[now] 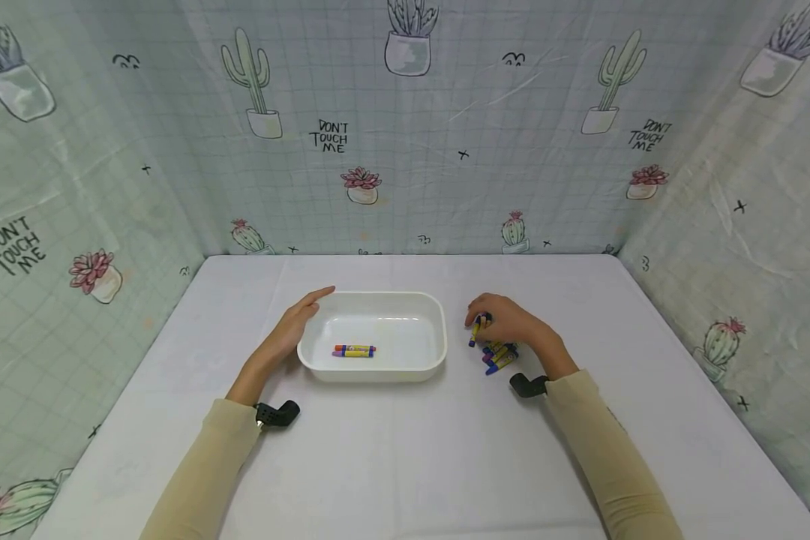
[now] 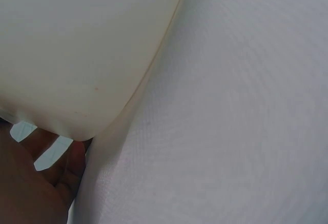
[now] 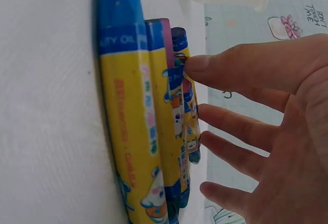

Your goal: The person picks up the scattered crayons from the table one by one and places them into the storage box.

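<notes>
My left hand (image 1: 293, 327) rests against the left end of a white rectangular tray (image 1: 378, 376), its index finger extended along the rim. In the left wrist view its fingers touch the tray's outer wall (image 2: 77, 60). Two wax crayons (image 1: 354, 351), with an orange and a purple tip, lie side by side in the tray. On the right, my right hand (image 1: 506, 319) pinches a crayon (image 1: 475, 332) in a yellow and blue wrapper, held tilted. Below that hand several more crayons (image 1: 502, 363) lie in a small pile; a blue one (image 3: 125, 106) is nearest the right wrist camera.
A white cloth covers the table (image 1: 391, 450). Hanging fabric printed with cacti (image 1: 405, 202) stands behind it and along both sides. Black wrist cameras sit at the left cuff (image 1: 278, 414) and the right cuff (image 1: 529, 385).
</notes>
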